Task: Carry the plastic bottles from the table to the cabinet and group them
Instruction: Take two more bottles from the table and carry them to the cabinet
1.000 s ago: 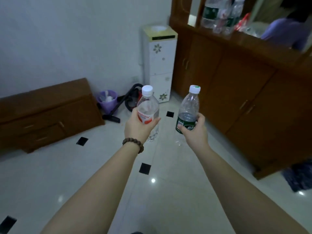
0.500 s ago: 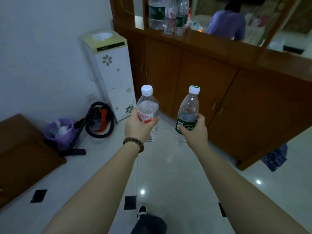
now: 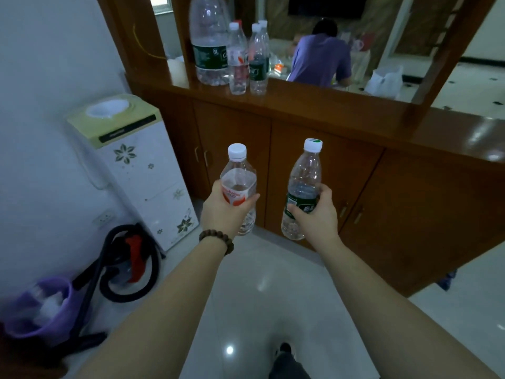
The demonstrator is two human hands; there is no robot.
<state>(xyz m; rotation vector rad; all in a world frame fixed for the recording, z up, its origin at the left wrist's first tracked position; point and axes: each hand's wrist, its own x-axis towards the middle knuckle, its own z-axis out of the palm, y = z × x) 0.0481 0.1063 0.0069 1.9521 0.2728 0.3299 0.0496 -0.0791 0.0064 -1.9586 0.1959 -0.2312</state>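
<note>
Up front, the left hand (image 3: pixel 224 212) is wrapped around the middle of a clear bottle with a red label (image 3: pixel 238 184), fingers closed over the label and the white cap pointing up. A string of brown beads (image 3: pixel 217 240) circles that wrist. Just to the right, apart from it, the right hand (image 3: pixel 314 214) grips a second clear bottle with a green label (image 3: pixel 302 187) the same way, thumb across the label; this one leans a little to the right (its white cap carries a green mark). Both bottles are held out in the air over the pale tiled floor (image 3: pixel 273 296), in front of the brown cabinet (image 3: pixel 341 170) doors.

Farther off, on the cabinet's top ledge, stands a group of bottles: a big jug (image 3: pixel 209 42) at the left, with smaller bottles (image 3: pixel 247 56) close against its right side. Behind the ledge a person in a purple shirt (image 3: pixel 321 60) bends over something. At the left, a white water dispenser (image 3: pixel 136 170) stands against the wall, a vacuum cleaner (image 3: pixel 128 263) nearer than it, and a purple bin (image 3: pixel 35 310) nearest.
</note>
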